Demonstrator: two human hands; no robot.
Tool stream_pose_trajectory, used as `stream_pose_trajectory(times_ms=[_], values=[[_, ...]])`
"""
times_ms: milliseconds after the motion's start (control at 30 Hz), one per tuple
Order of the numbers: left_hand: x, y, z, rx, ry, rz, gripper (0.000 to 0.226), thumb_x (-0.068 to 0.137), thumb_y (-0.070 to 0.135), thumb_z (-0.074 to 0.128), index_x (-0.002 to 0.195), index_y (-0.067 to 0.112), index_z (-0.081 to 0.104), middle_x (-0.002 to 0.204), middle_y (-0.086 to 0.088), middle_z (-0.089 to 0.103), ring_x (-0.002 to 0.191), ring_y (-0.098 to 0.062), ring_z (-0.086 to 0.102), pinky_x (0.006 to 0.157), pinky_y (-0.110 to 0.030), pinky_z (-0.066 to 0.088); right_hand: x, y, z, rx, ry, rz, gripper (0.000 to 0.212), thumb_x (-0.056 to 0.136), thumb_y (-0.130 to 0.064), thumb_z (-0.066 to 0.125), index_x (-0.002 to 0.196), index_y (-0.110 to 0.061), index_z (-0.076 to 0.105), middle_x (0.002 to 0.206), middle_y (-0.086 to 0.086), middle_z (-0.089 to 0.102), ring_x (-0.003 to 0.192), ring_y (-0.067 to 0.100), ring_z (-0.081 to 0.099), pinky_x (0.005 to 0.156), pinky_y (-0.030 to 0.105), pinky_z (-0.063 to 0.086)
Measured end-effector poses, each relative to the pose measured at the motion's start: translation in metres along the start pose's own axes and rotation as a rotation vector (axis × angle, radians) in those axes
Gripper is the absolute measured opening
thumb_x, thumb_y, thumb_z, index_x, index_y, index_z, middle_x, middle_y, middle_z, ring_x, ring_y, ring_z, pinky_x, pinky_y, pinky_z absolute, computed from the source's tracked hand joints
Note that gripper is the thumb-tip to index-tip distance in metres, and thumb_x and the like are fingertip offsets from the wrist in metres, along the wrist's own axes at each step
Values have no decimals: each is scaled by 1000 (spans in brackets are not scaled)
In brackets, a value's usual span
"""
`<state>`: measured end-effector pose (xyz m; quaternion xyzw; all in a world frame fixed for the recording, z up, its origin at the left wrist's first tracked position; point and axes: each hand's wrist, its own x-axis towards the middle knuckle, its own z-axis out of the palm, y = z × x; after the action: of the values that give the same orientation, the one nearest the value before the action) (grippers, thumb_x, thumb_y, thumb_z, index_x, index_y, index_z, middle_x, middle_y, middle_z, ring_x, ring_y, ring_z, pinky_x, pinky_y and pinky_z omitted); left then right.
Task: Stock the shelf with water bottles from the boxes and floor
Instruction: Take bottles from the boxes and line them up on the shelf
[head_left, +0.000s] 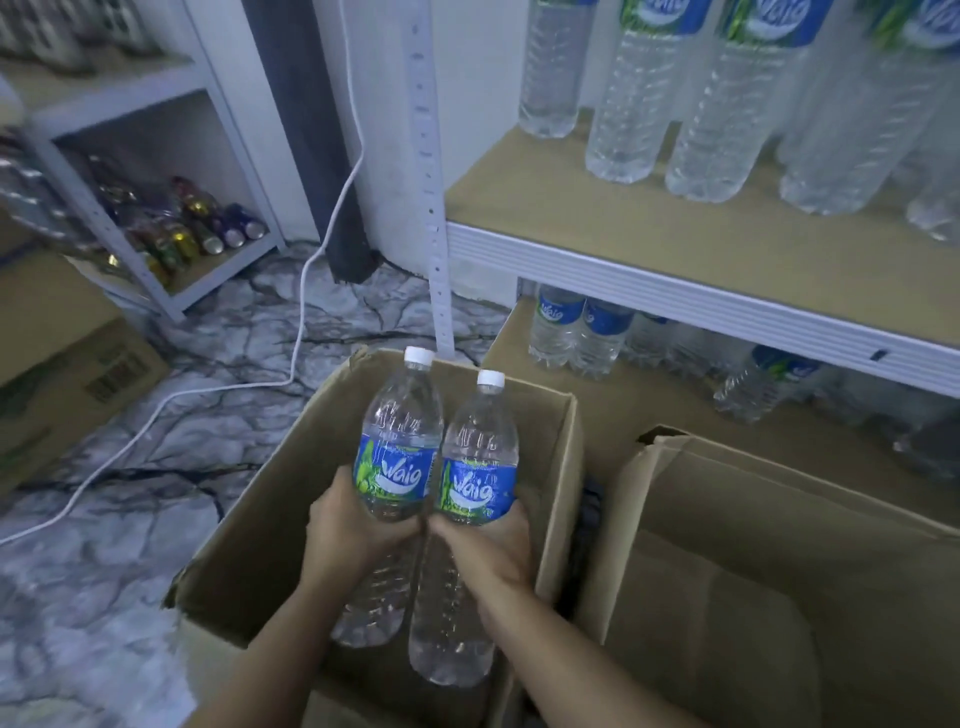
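Left hand (353, 525) fingers clamp left bottle (400, 415), right hand (491, 545) fingers clamp right bottle (480, 441), above open box (260, 519) at 6 o'clock.

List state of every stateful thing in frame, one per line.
left hand, fingers grip left bottle below its label.
right hand, fingers grip right bottle below its label.
left bottle, capped, held over box.
right bottle, capped, held over box.
box, open.
second box, open.
upper shelf, partly stocked, front left bare.

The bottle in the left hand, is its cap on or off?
On. A white cap closes the neck of the bottle gripped by the left hand.
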<state>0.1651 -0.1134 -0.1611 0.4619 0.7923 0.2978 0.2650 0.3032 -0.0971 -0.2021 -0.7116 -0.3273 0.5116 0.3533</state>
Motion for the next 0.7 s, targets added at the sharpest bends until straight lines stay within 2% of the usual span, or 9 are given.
stream_pose_trajectory(times_ms=[100, 167, 233, 300, 367, 433, 467, 567, 700], values=[[-12, 28, -26, -80, 86, 99, 75, 43, 47, 91, 105, 23, 56, 93, 11, 69, 90, -8, 65, 76, -28, 53, -15, -35, -16, 77, -51, -168, 59, 45, -29, 90, 97, -22, 64, 83, -8, 74, 73, 3, 71, 74, 31, 60], [-17, 47, -41, -149, 130, 144, 79, 39, 53, 90, 106, 27, 57, 92, 12, 71, 88, -4, 67, 80, -31, 55, -23, -62, -31, 98, -63, -266, 56, 52, -21, 93, 99, -21, 63, 86, -7, 74, 75, 0, 70, 70, 19, 56], [-22, 69, -54, -204, 179, 194, 74, 39, 50, 92, 102, 29, 59, 88, 13, 72, 86, -3, 68, 78, -31, 55, -32, -91, -46, 117, -61, -356, 53, 55, -19, 93, 99, -21, 63, 88, -8, 74, 74, -6, 67, 63, 7, 48], [-24, 94, -66, -235, 208, 248, 67, 42, 43, 95, 96, 31, 57, 86, 15, 70, 84, -2, 66, 75, -30, 52, -40, -118, -60, 121, -77, -440, 52, 56, -18, 93, 98, -21, 63, 88, -9, 74, 69, -13, 64, 57, 2, 43], [-26, 121, -76, -266, 226, 315, 67, 44, 40, 96, 96, 33, 55, 87, 17, 69, 85, 5, 63, 73, -23, 49, -46, -145, -73, 128, -87, -528, 57, 55, -18, 93, 103, -20, 62, 89, -9, 74, 70, -14, 64, 62, 4, 44], [-25, 150, -85, -298, 242, 379, 72, 44, 38, 96, 103, 32, 54, 89, 20, 68, 85, 13, 59, 71, -12, 44, -47, -169, -88, 152, -80, -601, 62, 52, -18, 94, 105, -22, 61, 88, -11, 74, 76, -8, 67, 70, 15, 50], [-24, 165, -88, -319, 240, 405, 74, 44, 36, 97, 105, 31, 54, 90, 21, 68, 83, 16, 59, 69, -8, 43, -46, -182, -96, 149, -72, -627, 63, 51, -20, 95, 104, -23, 61, 87, -13, 74, 77, -7, 68, 70, 17, 50], [-15, 205, -88, -412, 225, 473, 78, 44, 27, 98, 109, 20, 55, 92, 16, 68, 80, 17, 61, 69, -2, 44, -40, -216, -122, 126, -25, -689, 66, 49, -26, 95, 103, -28, 57, 88, -14, 72, 76, -7, 66, 66, 17, 49], [-2, 256, -80, -505, 202, 560, 72, 47, 13, 96, 105, 15, 54, 92, 14, 67, 78, 18, 61, 65, 0, 44, -25, -259, -154, 90, 30, -764, 68, 49, -25, 96, 104, -27, 56, 89, -12, 71, 72, -11, 64, 58, 7, 46]])
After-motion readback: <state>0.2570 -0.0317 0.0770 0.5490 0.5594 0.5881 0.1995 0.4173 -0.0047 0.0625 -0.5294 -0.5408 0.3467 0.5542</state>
